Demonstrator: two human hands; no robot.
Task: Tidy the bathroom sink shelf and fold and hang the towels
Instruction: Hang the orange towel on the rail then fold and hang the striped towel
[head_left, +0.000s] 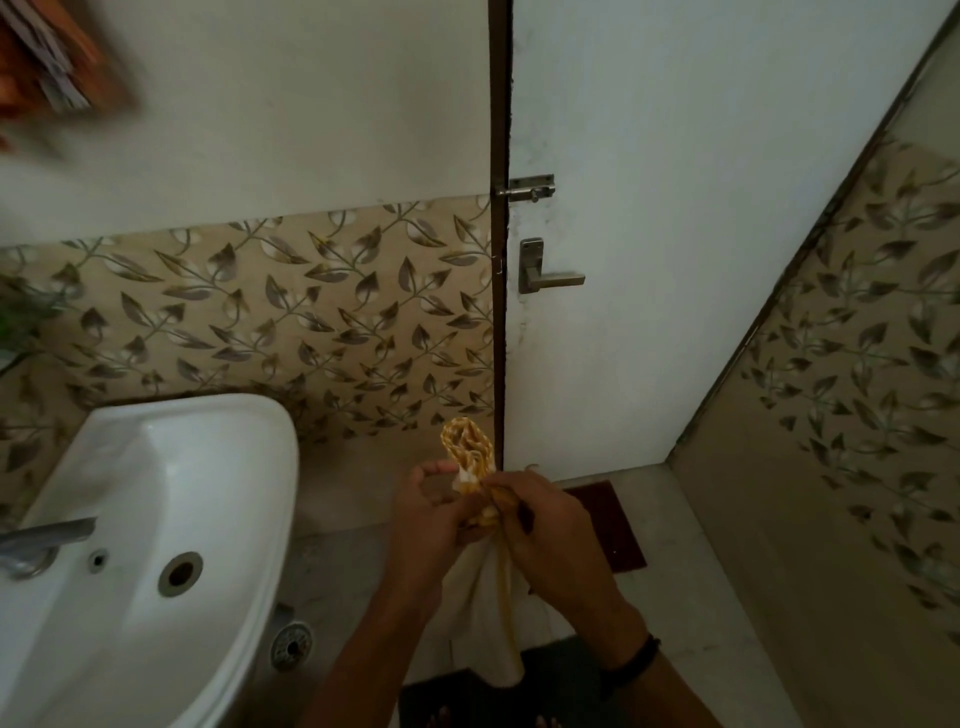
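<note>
Two hands meet at lower centre of the frame, the left hand and right hand both closed around a bunched white cotton towel with yellow stripes. Its long axis runs vertically, top poking above the fists, tail hanging below, right of the white ceramic sink.

A white towel with yellow-checked edging hangs bunched and crumpled in mid-air to the right of the sink — its patterned end poking upward, its pale body drooping down.
</note>
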